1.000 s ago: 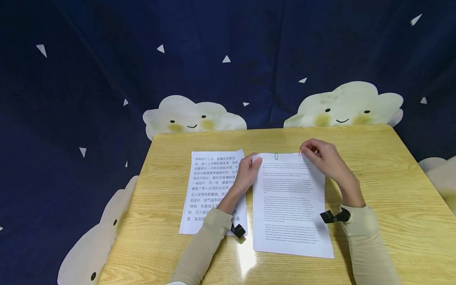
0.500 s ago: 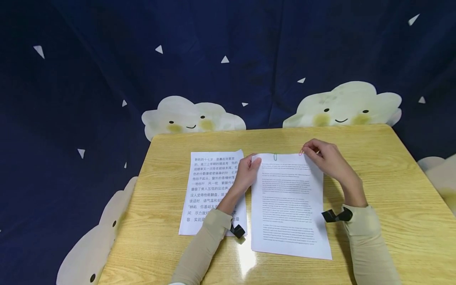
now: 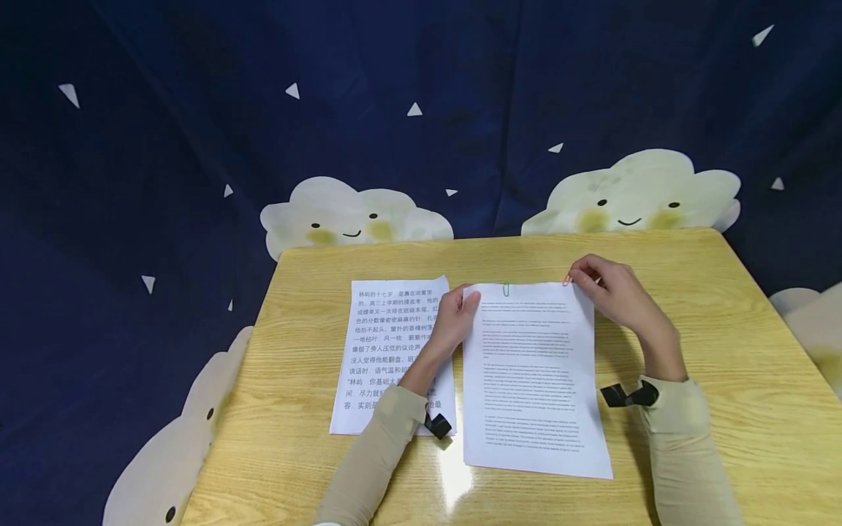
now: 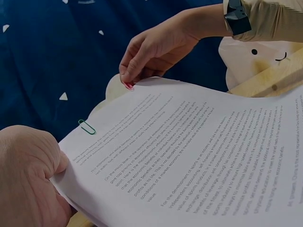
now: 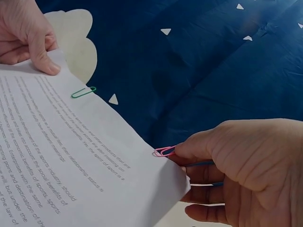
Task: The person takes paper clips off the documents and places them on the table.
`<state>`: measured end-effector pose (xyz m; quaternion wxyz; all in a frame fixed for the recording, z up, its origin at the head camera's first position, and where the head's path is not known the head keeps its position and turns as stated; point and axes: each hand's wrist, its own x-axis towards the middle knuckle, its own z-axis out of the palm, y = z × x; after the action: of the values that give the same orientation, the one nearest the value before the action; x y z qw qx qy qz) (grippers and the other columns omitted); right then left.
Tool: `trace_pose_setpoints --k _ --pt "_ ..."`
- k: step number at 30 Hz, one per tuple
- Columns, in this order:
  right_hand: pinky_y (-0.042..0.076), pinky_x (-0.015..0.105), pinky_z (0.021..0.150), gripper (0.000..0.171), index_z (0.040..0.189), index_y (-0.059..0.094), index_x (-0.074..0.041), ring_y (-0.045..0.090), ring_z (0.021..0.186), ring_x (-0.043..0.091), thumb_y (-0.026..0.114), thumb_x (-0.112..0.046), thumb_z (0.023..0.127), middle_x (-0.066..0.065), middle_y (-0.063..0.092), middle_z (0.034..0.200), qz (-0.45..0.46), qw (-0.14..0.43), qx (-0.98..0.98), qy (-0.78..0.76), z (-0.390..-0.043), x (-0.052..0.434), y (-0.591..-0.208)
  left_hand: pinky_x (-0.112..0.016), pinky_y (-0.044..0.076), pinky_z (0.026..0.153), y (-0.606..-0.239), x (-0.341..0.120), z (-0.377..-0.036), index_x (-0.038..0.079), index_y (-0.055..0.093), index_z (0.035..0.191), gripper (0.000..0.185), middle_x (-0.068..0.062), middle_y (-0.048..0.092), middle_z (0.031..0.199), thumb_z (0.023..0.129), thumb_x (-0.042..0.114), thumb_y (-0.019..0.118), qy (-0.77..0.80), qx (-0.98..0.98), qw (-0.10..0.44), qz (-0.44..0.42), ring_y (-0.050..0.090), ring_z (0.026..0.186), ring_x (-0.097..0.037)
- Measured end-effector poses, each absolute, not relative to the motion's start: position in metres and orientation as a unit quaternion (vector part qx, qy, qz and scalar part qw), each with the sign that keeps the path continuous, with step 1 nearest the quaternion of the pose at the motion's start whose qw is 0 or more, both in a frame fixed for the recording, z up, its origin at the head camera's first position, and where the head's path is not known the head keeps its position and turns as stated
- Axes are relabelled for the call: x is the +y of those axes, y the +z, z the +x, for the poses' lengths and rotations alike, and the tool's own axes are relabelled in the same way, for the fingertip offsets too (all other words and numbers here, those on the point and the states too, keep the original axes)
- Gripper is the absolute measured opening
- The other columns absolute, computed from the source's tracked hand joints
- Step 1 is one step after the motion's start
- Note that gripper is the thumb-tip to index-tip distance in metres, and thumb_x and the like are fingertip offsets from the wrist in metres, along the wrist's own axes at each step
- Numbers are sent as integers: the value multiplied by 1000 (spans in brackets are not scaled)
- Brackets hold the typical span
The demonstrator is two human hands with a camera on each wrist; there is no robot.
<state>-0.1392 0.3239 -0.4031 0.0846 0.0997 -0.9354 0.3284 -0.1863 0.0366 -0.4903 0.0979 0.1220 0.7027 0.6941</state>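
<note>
A stack of printed sheets [image 3: 533, 380] lies on the wooden table [image 3: 710, 307]. My left hand [image 3: 468, 299] grips its top left corner, thumb on top [image 4: 52, 165]. A green paper clip [image 3: 506, 289] sits on the top edge, also visible in the wrist views [image 4: 86, 126] [image 5: 84, 92]. My right hand [image 3: 572, 280] pinches a pink paper clip [image 5: 164, 151] at the stack's top right corner [image 4: 128, 86]. Thin blue wire shows between the right hand's lower fingers [image 5: 201, 164].
A single sheet with large Chinese text [image 3: 388, 351] lies left of the stack, partly under my left forearm. A dark blue cloth with cloud faces [image 3: 355, 219] hangs behind the table. Bare tabletop spreads to the right and at the back.
My right hand with the pink clip has slid a little to the right along the top edge, to the corner. The left hand keeps its hold.
</note>
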Motion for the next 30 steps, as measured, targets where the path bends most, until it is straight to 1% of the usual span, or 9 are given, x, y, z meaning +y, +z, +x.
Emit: trace_pose_setpoints --k 5,11,15,21,24,30 --pt "44 26 57 21 109 67 -2 55 77 26 52 -17 111 14 68 96 98 85 -937 324 -139 328 -404 -26 54 71 -492 36 -187 5 72 122 27 -7 75 94 111 21 53 690 708 99 113 67 74 -15" --pt "41 28 55 22 109 64 -2 52 75 25 48 -17 112 14 66 93 94 83 -938 324 -140 330 -406 -25 54 72 -493 34 -189 6 72 121 27 -8 75 94 111 20 52 690 710 96 108 67 75 -15" --pt "41 28 58 23 108 62 -2 52 78 26 45 -18 113 14 63 92 87 82 -940 319 -140 332 -406 -26 55 74 -491 33 -189 4 72 121 27 -9 76 97 111 20 52 694 705 96 109 68 77 -15" --pt "40 29 60 23 107 60 -2 50 77 26 44 -17 114 14 60 89 84 89 -943 309 -140 336 -406 -27 55 78 -489 31 -190 6 71 122 28 -7 75 99 111 22 52 692 708 96 103 67 80 -16" --pt "40 30 61 24 106 59 -2 50 78 26 43 -18 114 14 60 90 78 83 -945 306 -140 338 -406 -26 54 79 -488 30 -190 7 71 122 28 -7 74 99 111 23 52 691 709 98 99 66 81 -16" --pt "43 30 66 26 107 59 -2 53 84 27 41 -19 114 15 62 94 58 74 -948 304 -141 344 -408 -27 52 78 -487 27 -191 7 71 124 29 -6 74 98 111 24 52 689 711 99 95 65 79 -15"
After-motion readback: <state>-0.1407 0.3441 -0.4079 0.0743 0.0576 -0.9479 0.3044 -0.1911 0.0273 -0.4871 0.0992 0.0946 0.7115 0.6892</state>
